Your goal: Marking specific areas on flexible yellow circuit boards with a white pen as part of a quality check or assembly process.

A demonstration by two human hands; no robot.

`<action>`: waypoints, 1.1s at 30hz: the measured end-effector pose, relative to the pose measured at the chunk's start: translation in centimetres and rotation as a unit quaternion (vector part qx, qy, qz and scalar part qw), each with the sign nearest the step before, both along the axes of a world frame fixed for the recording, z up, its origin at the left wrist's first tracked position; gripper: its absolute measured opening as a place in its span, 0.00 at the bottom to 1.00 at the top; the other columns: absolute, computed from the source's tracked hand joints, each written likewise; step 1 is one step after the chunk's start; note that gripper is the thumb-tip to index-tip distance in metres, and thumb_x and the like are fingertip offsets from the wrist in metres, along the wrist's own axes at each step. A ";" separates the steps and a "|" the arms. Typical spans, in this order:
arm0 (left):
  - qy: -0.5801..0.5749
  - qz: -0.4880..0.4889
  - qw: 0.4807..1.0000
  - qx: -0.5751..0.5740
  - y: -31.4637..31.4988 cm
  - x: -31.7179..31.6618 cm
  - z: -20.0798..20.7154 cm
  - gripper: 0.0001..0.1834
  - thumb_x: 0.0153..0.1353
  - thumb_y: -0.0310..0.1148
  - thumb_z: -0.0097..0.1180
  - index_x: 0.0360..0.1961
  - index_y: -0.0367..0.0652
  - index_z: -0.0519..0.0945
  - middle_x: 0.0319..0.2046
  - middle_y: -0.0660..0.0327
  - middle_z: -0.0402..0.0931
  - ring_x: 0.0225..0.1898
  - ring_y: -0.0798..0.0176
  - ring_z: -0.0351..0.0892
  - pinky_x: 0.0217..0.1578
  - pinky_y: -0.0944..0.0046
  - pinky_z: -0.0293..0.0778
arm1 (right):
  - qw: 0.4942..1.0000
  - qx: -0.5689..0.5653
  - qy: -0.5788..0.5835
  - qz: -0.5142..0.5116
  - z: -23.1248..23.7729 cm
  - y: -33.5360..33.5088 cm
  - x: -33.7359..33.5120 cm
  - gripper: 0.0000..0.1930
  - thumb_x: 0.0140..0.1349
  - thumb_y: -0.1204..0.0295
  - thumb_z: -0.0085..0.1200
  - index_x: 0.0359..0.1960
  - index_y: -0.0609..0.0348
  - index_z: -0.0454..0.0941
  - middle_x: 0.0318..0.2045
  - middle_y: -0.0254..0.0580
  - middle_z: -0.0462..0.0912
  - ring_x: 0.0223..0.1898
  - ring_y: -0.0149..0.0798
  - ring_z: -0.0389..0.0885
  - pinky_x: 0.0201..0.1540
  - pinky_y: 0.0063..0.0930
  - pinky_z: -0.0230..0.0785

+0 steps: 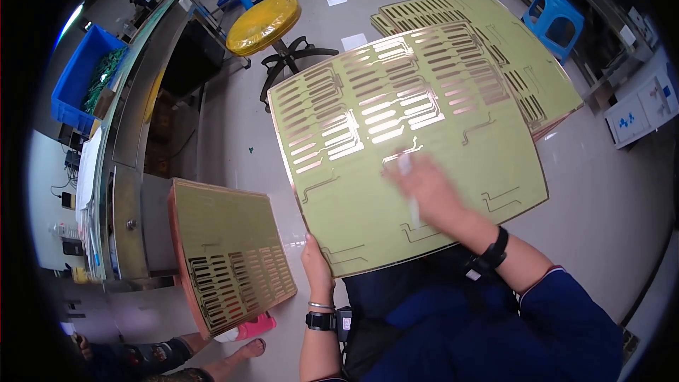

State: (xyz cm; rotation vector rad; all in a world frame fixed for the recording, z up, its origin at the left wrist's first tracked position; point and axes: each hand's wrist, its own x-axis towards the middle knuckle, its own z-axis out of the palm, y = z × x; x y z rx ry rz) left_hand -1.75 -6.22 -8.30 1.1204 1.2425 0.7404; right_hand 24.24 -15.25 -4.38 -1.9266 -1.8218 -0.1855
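Observation:
A large pale-green circuit board panel with copper-coloured traces lies tilted across my lap. At its lower left edge, my left hand is closed on the rim, thumb along the side, most fingers hidden beneath. Over the panel's middle, my right hand is smeared by motion. A slim white stick-like thing shows at its palm side, apparently held in closed fingers; its kind is too blurred to tell. Whether its tip touches the panel, I cannot tell.
More panels are stacked at the far right; another stack leans at the left. A yellow stool and blue stools stand beyond. The left bench holds a blue bin. Another person's legs show lower left.

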 end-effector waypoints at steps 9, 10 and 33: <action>-0.010 0.025 0.999 -0.016 -0.1 0.4 0.2 0.28 0.70 0.49 0.36 0.44 0.29 0.74 0.39 0.55 0.77 0.39 0.66 0.75 0.41 0.66 0.71 | 0.733 -0.345 0.368 0.455 2.0 -4.6 -7.9 0.12 0.65 0.64 0.45 0.46 0.50 0.75 0.35 0.47 0.82 0.36 0.53 0.80 0.39 0.43 0.70; -0.011 0.018 1.000 -0.019 0.0 0.4 0.1 0.28 0.70 0.49 0.36 0.44 0.29 0.74 0.39 0.55 0.77 0.39 0.66 0.75 0.41 0.66 0.71 | 0.767 -0.289 0.375 0.434 2.2 -4.7 -7.0 0.12 0.65 0.65 0.44 0.46 0.50 0.74 0.36 0.48 0.81 0.37 0.51 0.79 0.39 0.41 0.70; -0.024 0.023 0.999 -0.017 0.1 0.3 0.2 0.29 0.69 0.50 0.38 0.48 0.30 0.72 0.44 0.54 0.75 0.44 0.62 0.75 0.47 0.65 0.70 | 0.825 -0.258 0.401 0.305 4.2 -9.2 -4.0 0.11 0.65 0.69 0.44 0.45 0.54 0.75 0.31 0.48 0.82 0.34 0.49 0.80 0.37 0.39 0.70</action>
